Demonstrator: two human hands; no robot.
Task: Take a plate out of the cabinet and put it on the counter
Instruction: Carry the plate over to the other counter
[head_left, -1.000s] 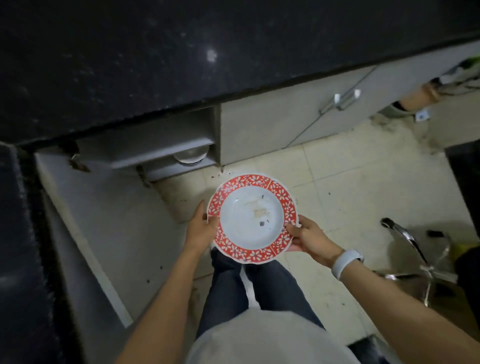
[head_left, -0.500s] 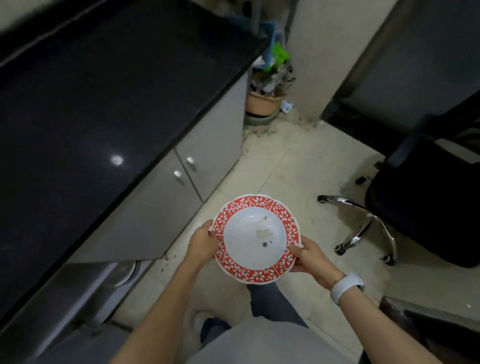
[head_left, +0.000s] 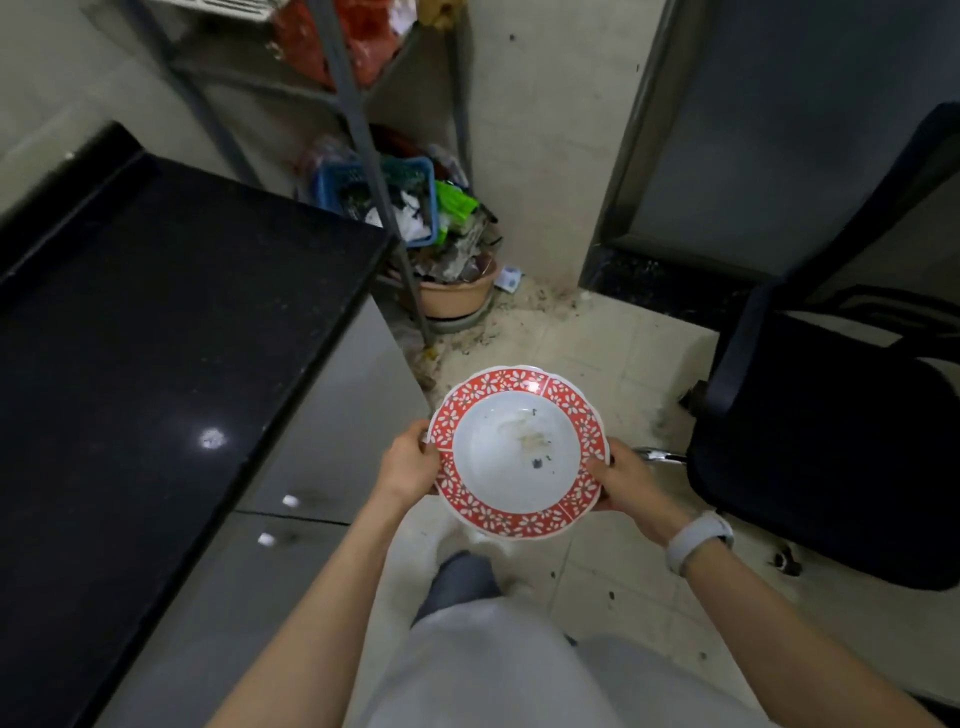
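Observation:
A deep plate with a white centre and a red flowered rim is held level above the floor, in front of my body. Some dark crumbs and stains lie in its centre. My left hand grips its left rim and my right hand grips its right rim. The black speckled counter stretches along the left, its top higher than the plate and apart from it. Grey cabinet doors below the counter are closed here.
A black office chair stands close on the right. Beyond the counter's end a metal rack holds a blue basket, with a pink basin on the floor. A white pillar and a dark door lie ahead.
The view has swung up and to the right, away from the open cabinet. The plate stays held in both hands and has come up beside the counter's end.

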